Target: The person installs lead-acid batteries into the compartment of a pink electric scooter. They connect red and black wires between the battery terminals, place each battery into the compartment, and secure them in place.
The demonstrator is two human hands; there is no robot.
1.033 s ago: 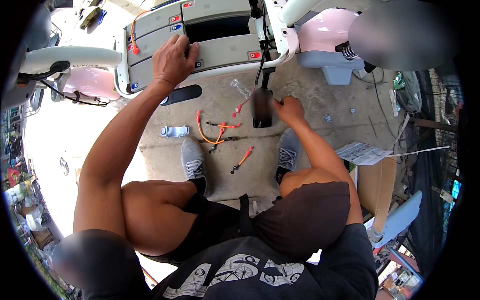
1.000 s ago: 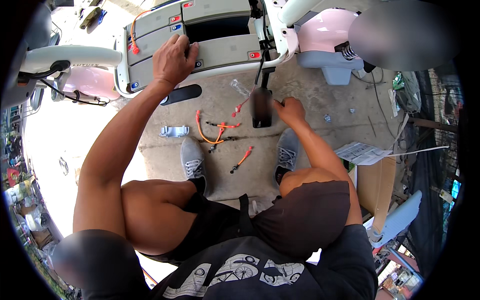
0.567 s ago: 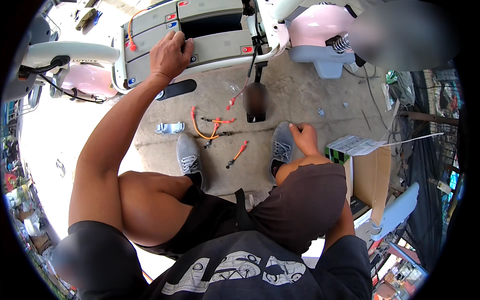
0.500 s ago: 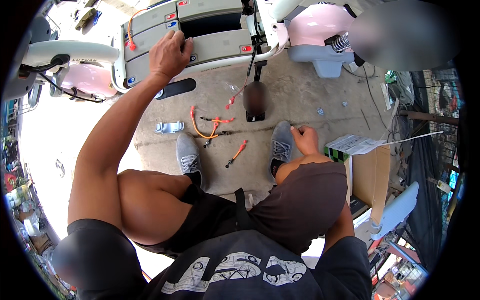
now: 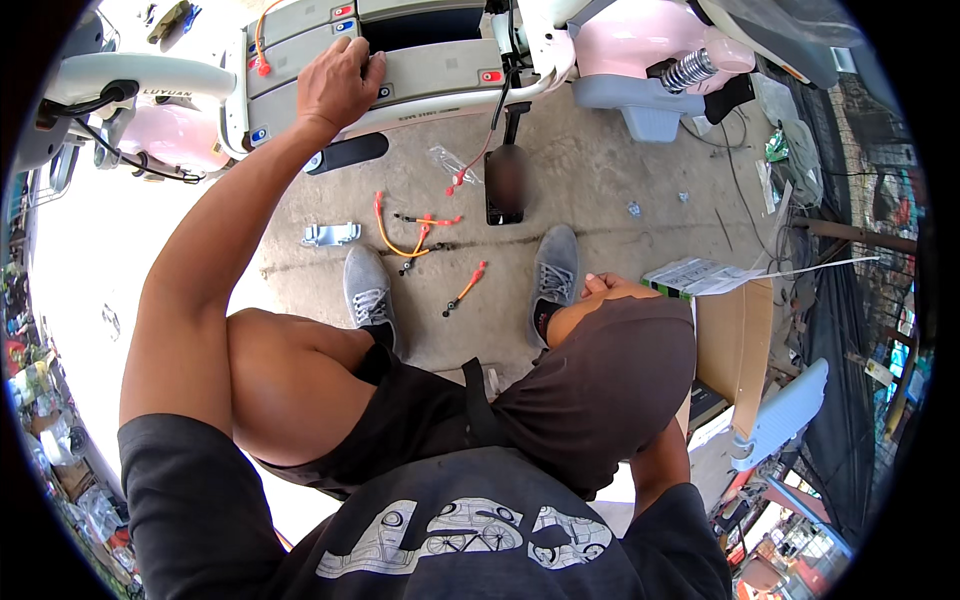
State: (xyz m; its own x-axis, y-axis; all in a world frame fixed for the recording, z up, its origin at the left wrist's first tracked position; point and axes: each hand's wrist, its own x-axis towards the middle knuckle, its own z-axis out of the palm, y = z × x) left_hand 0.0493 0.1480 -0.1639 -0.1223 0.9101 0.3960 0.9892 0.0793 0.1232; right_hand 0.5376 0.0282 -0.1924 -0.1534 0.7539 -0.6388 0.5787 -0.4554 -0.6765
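My left hand (image 5: pixel 340 85) rests on a grey battery block (image 5: pixel 430 70) with red and blue terminals in the white frame (image 5: pixel 240 100), fingers curled over its edge beside a dark opening. My right hand (image 5: pixel 600 283) is down by my right knee, mostly hidden behind it, so its grip is unclear. On the concrete floor between us lie short orange-and-red cables (image 5: pixel 395 225), another short cable (image 5: pixel 465 290), a pale blue plastic bracket (image 5: pixel 330 233) and a black phone (image 5: pixel 505 185) with a blurred top. A red connector (image 5: pixel 457 177) hangs on a wire from the frame.
Pink body panels (image 5: pixel 620 40) flank the frame, with a spring shock (image 5: pixel 690 70) at right. An open cardboard box (image 5: pixel 740 340) with papers (image 5: pixel 700 275) stands by my right leg, beside a pale blue panel (image 5: pixel 785 410). Loose wires and bags lie along the right edge.
My right hand has withdrawn from beside the phone down toward my right knee, which now hides most of it. My left hand stays on the battery block. The whole view has shifted slightly.
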